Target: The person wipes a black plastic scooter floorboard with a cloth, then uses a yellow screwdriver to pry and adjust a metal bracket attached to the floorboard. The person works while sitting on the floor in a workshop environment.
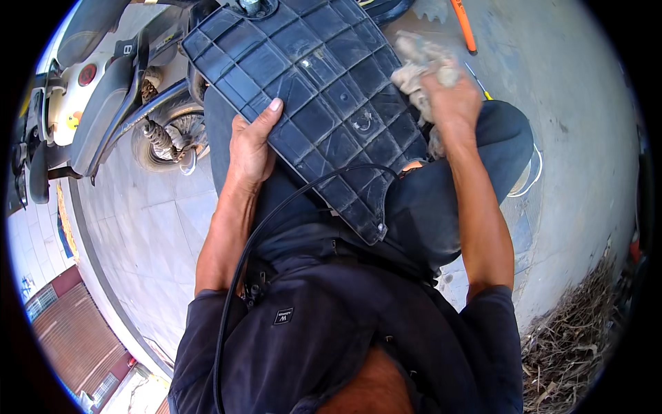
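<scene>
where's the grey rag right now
In the head view, upper right: the grey rag is bunched under the right hand, pressed on the right edge of the black ribbed panel.

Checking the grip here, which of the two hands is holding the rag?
The right hand: it presses the grey rag on the black ribbed panel; the left hand only grips the panel's edge.

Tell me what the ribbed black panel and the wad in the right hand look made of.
Ribbed black panel: apparently moulded plastic, matte and dusty, judging by its grid of raised ribs and screw bosses. Wad under the right hand: seemingly cloth, a grey-beige rag, crumpled and frayed. The left hand grips the panel's edge.
</scene>
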The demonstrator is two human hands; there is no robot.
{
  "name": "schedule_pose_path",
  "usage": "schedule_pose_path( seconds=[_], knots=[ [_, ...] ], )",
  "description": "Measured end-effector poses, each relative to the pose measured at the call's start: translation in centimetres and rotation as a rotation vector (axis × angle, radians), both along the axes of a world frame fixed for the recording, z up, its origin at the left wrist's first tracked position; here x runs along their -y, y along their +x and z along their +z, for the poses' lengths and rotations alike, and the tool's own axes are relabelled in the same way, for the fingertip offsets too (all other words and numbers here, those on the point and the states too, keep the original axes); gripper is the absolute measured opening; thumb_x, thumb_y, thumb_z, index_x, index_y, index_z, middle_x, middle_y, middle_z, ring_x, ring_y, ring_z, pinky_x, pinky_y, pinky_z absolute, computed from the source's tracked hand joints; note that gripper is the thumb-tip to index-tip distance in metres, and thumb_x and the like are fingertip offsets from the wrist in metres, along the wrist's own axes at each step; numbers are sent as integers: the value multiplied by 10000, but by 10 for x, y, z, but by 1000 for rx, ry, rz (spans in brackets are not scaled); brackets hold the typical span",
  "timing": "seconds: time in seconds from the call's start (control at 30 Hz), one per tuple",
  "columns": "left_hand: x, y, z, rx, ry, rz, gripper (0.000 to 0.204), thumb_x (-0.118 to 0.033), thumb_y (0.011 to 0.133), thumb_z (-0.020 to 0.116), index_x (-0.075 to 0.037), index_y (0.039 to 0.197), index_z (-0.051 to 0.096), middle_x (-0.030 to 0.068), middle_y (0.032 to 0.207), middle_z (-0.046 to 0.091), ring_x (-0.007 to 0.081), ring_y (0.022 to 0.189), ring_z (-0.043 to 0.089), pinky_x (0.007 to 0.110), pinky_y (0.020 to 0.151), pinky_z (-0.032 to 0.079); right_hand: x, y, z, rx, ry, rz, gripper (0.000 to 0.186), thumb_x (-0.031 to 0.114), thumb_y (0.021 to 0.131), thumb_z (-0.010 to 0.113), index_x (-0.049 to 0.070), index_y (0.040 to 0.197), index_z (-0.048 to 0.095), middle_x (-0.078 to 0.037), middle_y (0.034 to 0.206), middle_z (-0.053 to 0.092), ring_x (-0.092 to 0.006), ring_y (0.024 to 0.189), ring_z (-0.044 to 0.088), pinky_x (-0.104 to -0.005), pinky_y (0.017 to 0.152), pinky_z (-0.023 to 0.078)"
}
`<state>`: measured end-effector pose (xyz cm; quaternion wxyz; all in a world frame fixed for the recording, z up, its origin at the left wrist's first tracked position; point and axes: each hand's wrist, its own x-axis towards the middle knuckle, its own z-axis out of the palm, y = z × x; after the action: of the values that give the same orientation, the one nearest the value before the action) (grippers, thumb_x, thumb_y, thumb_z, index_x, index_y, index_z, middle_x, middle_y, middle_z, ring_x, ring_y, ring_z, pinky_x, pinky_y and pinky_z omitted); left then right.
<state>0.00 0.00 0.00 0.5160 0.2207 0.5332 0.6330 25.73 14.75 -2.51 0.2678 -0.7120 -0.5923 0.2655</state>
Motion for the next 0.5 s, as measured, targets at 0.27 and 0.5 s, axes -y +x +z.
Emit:
schedule_pose_path(
  seconds=[0.27, 0.5],
  knots=[
    [-1, -4, 5, -19, 14, -8, 376, -135, 918, 648, 77, 1218, 568, 168, 1137, 663, 250, 1014, 659, 385, 929, 524, -14, -19, -7, -242, 151, 213, 504, 402, 752, 740, 22, 1073, 662, -196, 947, 715, -351, 891, 686, -410, 821, 518],
    [-5, 12, 8, -108, -43, -46, 343, -159, 913, 666, 65, 1168, 619, 141, 1095, 683, 212, 961, 660, 339, 891, 516, -30, -20, -2, 297, -5, 490, 446, 389, 769, 735, 63, 1063, 656, -207, 975, 700, -407, 925, 663, -488, 799, 516]
  ],
)
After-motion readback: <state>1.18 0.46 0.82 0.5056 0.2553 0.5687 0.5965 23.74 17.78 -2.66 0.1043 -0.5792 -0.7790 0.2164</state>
